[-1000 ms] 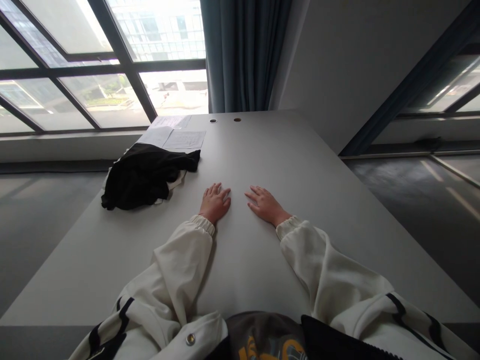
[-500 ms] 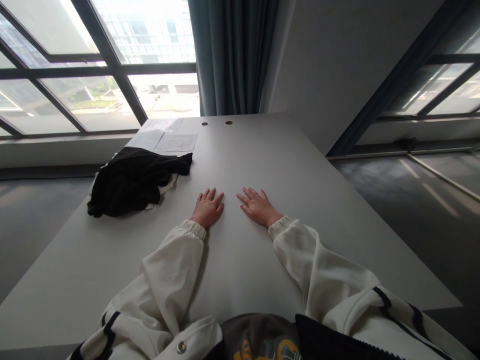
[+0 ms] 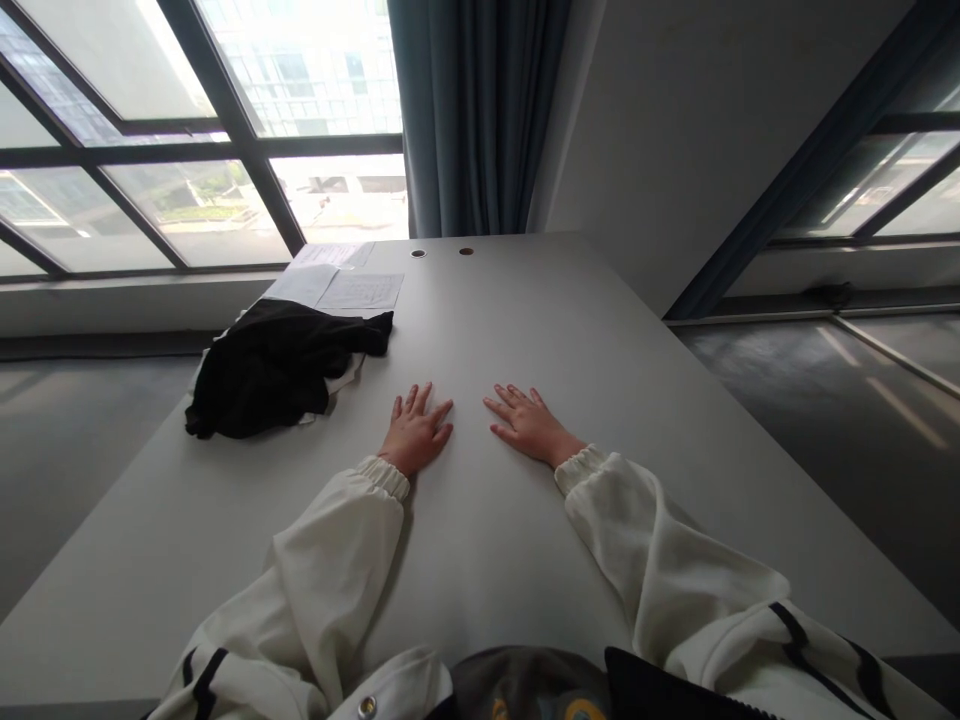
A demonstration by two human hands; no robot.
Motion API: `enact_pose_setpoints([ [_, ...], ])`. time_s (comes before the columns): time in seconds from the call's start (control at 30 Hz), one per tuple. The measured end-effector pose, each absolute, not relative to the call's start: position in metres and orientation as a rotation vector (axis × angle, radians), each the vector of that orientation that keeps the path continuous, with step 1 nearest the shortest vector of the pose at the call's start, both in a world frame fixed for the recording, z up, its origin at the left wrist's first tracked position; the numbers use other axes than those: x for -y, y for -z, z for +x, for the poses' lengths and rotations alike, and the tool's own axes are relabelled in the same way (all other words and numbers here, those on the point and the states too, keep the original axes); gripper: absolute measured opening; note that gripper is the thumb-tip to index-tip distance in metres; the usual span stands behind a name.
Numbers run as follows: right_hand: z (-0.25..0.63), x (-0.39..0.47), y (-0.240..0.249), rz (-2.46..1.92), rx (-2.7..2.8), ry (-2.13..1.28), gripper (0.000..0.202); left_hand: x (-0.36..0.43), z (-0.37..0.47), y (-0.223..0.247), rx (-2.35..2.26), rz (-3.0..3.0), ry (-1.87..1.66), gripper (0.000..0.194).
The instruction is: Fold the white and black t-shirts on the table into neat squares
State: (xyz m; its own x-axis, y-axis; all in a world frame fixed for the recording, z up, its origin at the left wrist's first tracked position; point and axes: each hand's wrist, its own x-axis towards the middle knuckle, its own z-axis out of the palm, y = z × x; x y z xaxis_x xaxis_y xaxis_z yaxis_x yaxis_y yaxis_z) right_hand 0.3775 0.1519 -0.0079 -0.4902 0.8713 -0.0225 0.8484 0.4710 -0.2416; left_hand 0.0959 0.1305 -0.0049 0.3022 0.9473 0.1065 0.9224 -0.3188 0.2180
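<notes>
My left hand point(image 3: 417, 428) lies palm down on the white table point(image 3: 480, 540), its fingers spread and holding nothing. To its right, across a small gap, my right hand point(image 3: 531, 424) rests flat on the same surface, fingers apart and nothing in them. A crumpled black cloth point(image 3: 277, 368) sits to the left of my left hand, not touching it, with some whitish material showing beneath. Beyond the cloth, sheets of paper point(image 3: 361, 291) lie on the table's far left part.
Two round holes point(image 3: 418, 254) are set near the table's far edge. Behind it hang a blue-grey curtain point(image 3: 480, 120) and a window point(image 3: 337, 200) at left. A sloping-looking wall point(image 3: 660, 130) stands at the right, with grey floor on both sides.
Both hands sit slightly closer to me on the table and a little farther apart. The whole view has shifted slightly; the cloth and papers keep their places on the table.
</notes>
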Motion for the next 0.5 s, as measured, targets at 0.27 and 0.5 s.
enact_pose_setpoints([
  [0.27, 0.38, -0.152, 0.005, -1.519, 2.619, -0.358, 0.061, -0.132, 0.093, 0.006, -1.824, 2.388, -0.257, 0.056],
  [0.5, 0.378, -0.149, -0.003, -1.556, 2.638, -0.374, 0.061, -0.13, 0.095, -0.004, -1.82, 2.396, -0.189, 0.057],
])
